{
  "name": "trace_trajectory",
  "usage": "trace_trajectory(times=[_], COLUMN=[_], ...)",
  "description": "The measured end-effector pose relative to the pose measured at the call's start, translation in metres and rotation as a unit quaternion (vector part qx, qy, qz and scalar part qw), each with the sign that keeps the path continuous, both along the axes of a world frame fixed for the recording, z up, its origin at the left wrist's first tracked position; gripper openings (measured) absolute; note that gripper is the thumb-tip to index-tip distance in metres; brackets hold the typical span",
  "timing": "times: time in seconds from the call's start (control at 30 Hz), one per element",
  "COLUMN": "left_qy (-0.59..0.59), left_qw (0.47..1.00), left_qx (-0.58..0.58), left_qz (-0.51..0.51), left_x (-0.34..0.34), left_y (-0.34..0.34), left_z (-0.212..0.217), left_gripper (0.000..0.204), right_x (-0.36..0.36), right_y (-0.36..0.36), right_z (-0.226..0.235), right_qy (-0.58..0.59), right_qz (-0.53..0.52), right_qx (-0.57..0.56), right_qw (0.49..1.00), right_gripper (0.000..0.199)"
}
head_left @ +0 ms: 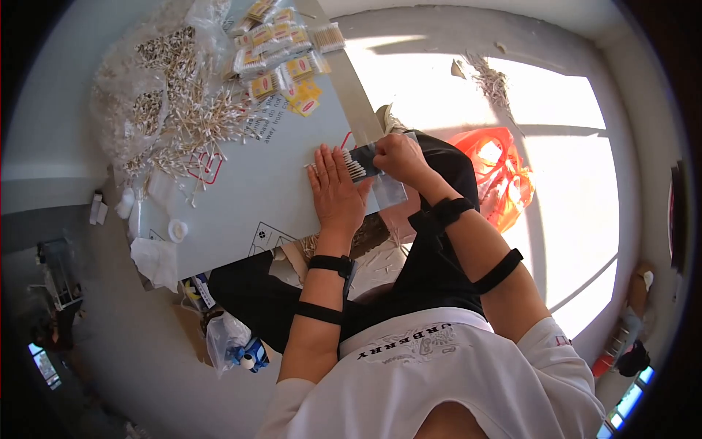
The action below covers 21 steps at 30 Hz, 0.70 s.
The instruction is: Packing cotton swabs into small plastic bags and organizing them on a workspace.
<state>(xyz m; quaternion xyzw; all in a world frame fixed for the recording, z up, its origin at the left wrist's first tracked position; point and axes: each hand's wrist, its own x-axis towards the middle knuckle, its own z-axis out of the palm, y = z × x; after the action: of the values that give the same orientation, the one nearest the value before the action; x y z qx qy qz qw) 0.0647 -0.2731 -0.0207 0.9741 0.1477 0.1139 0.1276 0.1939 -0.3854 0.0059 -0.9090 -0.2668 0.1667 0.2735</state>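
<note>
Left grip (336, 193) lies flat, fingers straight and side by side rather than closed, over a small row of cotton swabs (355, 169) near the right edge of the desk (248, 194). Right grip (400, 156) is curled and looks clamped on the dark flat strip (364, 156) that shows between the 2 hands, though its fingertips are hidden. Clear film (390, 192) spreads on the near side of it and seems to reach over the desk edge.

Swabs are round and slick, so uneven pressure from the flat fingers could let the row roll or fan out of line. A hard tug on the strip could drag swabs to the right and drop them on the floor (570, 175). Thin film may crumple or catch on the cotton tips; the black wrist strap (453, 211), close to it on the near right, might snag it as well. At the far left, the loose swab heap (219, 121) is tangled, and it could slump against the finished-looking packets (281, 55) beside it if the desk is knocked.
</note>
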Motion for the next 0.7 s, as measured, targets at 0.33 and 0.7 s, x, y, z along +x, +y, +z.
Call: trace_trajectory(times=[0.33, 0.7], left_qy=[0.018, 0.008], left_qw=[1.0, 0.999], left_qx=[-0.007, -0.012], left_qz=[-0.018, -0.03], left_x=[0.01, 0.02], left_y=[-0.027, -0.034], left_z=[0.003, 0.006], left_gripper=[0.083, 0.077], right_x=[0.003, 0.007], right_y=[-0.006, -0.006], right_z=[0.0, -0.003], right_qy=[0.018, 0.021], right_qz=[0.016, 0.019], right_qx=[0.034, 0.037], right_qw=[0.999, 0.999], right_gripper=[0.015, 0.017])
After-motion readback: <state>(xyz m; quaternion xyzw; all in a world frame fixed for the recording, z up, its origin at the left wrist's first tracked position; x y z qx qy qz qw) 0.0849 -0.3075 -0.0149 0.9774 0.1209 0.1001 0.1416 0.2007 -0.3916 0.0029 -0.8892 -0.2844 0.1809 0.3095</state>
